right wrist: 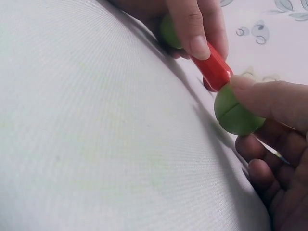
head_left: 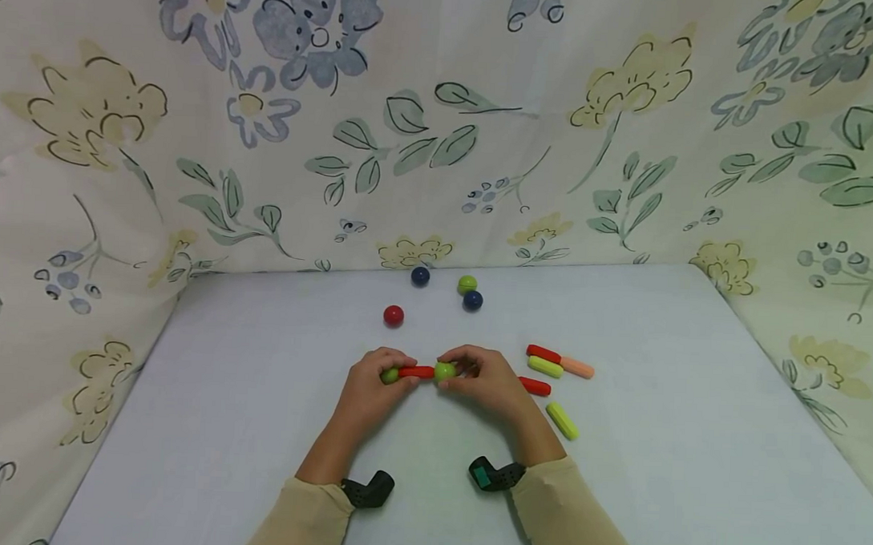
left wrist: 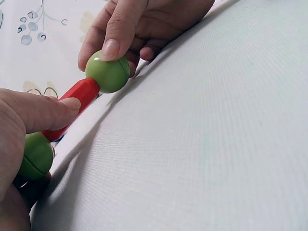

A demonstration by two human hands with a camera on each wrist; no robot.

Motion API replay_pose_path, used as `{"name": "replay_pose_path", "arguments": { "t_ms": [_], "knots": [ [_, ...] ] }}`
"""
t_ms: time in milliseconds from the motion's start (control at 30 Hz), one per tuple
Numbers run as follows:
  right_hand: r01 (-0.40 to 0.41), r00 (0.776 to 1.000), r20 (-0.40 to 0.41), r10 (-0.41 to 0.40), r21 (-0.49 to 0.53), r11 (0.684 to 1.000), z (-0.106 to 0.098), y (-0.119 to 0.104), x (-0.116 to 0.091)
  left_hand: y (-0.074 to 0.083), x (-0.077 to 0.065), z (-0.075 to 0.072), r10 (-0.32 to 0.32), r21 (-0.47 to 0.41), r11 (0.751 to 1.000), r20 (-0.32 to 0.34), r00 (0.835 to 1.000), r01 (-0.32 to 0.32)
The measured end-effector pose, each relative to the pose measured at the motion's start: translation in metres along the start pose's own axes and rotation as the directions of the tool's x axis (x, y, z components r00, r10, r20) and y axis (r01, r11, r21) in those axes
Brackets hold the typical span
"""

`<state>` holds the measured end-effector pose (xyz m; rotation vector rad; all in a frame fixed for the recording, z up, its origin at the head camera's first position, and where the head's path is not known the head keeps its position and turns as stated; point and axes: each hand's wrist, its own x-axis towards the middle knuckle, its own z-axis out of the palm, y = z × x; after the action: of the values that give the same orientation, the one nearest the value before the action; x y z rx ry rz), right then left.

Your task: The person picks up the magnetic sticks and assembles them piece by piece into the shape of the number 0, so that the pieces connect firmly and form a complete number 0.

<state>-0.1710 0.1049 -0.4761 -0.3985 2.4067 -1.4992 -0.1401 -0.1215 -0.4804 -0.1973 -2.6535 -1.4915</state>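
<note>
Both hands meet over the middle of the white table around a red rod (head_left: pixel 416 372) with a green ball at each end. My left hand (head_left: pixel 370 385) grips the rod, its thumb lying along the red side in the left wrist view. That hand partly hides the left green ball (left wrist: pixel 37 156). With thumb and fingers, my right hand (head_left: pixel 492 380) pinches the other green ball (head_left: pixel 444 371), which sits against the rod's right end. In the right wrist view, the rod (right wrist: pixel 213 67) slants from one ball to the other, close over the table.
Farther back lie a red ball (head_left: pixel 393 316), two dark blue balls (head_left: pixel 420 276) and a green ball (head_left: pixel 467 284). Right of the right hand are red rods (head_left: pixel 536 386), yellow-green rods (head_left: pixel 562 420) and a peach rod (head_left: pixel 577 367). A floral cloth (head_left: pixel 410 215) hangs behind the table (head_left: pixel 690 442).
</note>
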Motion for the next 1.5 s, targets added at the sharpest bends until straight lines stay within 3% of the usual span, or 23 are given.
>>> {"name": "replay_pose_path", "arguments": {
  "t_ms": [300, 533, 767, 933, 1133, 1333, 1500],
  "knots": [
    [-0.018, 1.000, 0.018, 0.018, -0.004, 1.000, -0.001, -0.004, -0.003, 0.003, 0.002, -0.009, -0.054, 0.077, 0.996, 0.061, 0.997, 0.049],
    [-0.023, 0.999, 0.022, 0.023, -0.015, 1.000, -0.002, -0.010, -0.002, -0.003, 0.005, -0.020, -0.092, 0.031, 0.995, 0.047, 0.995, 0.090],
    [-0.058, 0.998, -0.048, 0.051, -0.153, 0.987, -0.028, -0.027, -0.011, -0.007, 0.005, -0.022, -0.093, 0.010, 0.996, 0.066, 0.993, 0.093],
    [-0.139, 0.986, -0.127, 0.106, -0.287, 0.948, -0.067, -0.026, -0.027, -0.009, 0.005, -0.022, -0.094, 0.004, 0.996, 0.070, 0.993, 0.094],
    [-0.271, 0.963, -0.098, 0.253, -0.372, 0.888, -0.096, -0.017, -0.042, -0.008, 0.005, -0.022, -0.090, -0.007, 0.996, 0.075, 0.993, 0.090],
    [-0.374, 0.926, -0.101, 0.364, -0.390, 0.842, -0.096, -0.016, -0.046, -0.009, 0.005, -0.021, -0.110, -0.024, 0.993, 0.082, 0.991, 0.112],
    [-0.374, 0.925, -0.114, 0.361, -0.431, 0.821, -0.084, -0.020, -0.041, -0.010, 0.005, -0.019, -0.118, -0.010, 0.993, 0.083, 0.990, 0.119]
  ]
}}
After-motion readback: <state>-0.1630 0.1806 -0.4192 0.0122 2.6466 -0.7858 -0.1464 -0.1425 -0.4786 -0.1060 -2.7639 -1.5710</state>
